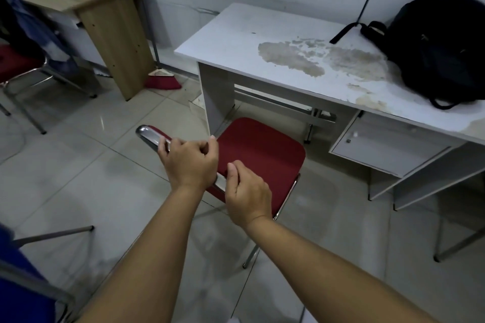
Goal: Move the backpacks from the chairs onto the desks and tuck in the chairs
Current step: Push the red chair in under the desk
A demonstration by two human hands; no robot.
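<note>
A red folding chair [262, 152] with a chrome frame stands in front of a white desk [249, 42], its seat partly under the desk's front edge. My left hand [187, 162] grips the top of the chair's backrest, fingers curled over the chrome rail. Beside it, my right hand [248, 196] holds the same backrest lower to the right. A black backpack [441, 50] lies on the desk's right side, one strap trailing left. The chair's seat holds nothing.
A wooden desk [110, 34] with clutter stands at the back left, a second red chair [18, 63] with blue cloth before it. A red broom head [162, 81] rests on the floor between the desks. A blue chair [26, 283] is at the bottom left.
</note>
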